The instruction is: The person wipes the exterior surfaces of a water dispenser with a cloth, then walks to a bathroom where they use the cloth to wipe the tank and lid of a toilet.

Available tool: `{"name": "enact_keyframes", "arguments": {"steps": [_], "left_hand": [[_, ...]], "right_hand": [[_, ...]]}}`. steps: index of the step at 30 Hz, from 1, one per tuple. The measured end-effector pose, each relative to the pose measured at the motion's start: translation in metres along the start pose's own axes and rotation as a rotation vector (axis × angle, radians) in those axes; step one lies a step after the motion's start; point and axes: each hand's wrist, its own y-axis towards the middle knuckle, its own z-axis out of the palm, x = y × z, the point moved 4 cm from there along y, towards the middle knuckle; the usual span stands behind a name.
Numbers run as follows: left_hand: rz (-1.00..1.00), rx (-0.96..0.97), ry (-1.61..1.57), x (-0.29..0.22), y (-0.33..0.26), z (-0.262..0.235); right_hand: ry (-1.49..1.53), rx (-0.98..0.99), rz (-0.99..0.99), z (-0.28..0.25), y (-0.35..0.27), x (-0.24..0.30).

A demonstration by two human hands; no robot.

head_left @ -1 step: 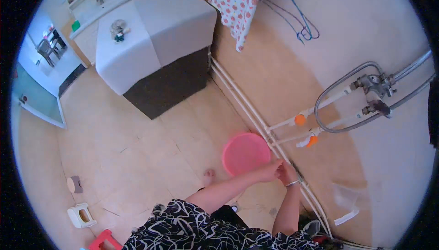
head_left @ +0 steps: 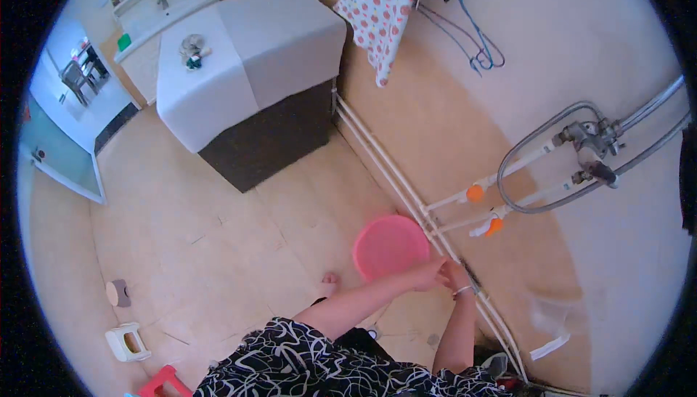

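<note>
My left hand (head_left: pixel 430 275) and my right hand (head_left: pixel 457 278) meet just past the near right side of a pink round basin (head_left: pixel 392 246) on the floor. Their fingers are curled in against each other, and anything they hold is hidden or too small to make out. A thin pale bracelet (head_left: pixel 462 290) circles my right wrist. The basin stands beside white pipes (head_left: pixel 396 174) that run along the foot of the wall.
A mixer tap (head_left: pixel 592 139) with a looped hose is on the right wall, with orange-handled valves (head_left: pixel 475 193) below. A cloth-covered dark appliance (head_left: pixel 265 150) stands farther off. Hangers (head_left: pixel 479 48) and patterned cloth (head_left: pixel 383 15) hang above. Small stools (head_left: pixel 128 342) sit at the left.
The whole view has shifted very slightly. My hands stay together in the same place beside the basin.
</note>
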Motion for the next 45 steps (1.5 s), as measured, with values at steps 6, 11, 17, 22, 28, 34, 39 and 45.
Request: {"name": "enact_keyframes", "arguments": {"steps": [6,11,17,22,28,34,39,45], "left_hand": [[-0.493,0.112,0.16,-0.089,-0.016,-0.044],[-0.07,-0.082,0.375,-0.159,0.009,-0.109],[-0.099,-0.226,0.625,-0.215,0.023,-0.232],[-0.003,-0.301,0.837,-0.277,0.042,-0.317],[0.256,-0.564,0.831,-0.331,0.065,-0.41],[0.407,-0.735,0.205,-0.348,0.101,-0.397],[0.232,-0.744,-0.134,-0.322,0.121,-0.442],[0.105,-0.674,-0.124,-0.38,0.093,-0.442]], "right_hand": [[-0.939,-0.225,-0.39,0.076,-0.027,0.084],[-1.034,-0.138,-0.599,0.12,0.02,0.157],[-0.632,-0.011,-0.691,0.291,0.049,0.264],[-0.517,-0.328,-1.052,0.335,0.114,0.34],[-0.564,-0.114,-0.778,0.41,0.067,0.329],[0.036,0.223,-0.879,0.468,0.055,0.326],[-0.23,0.266,-0.788,0.483,0.041,0.327],[-0.391,0.104,-0.897,0.453,0.018,0.323]]}}
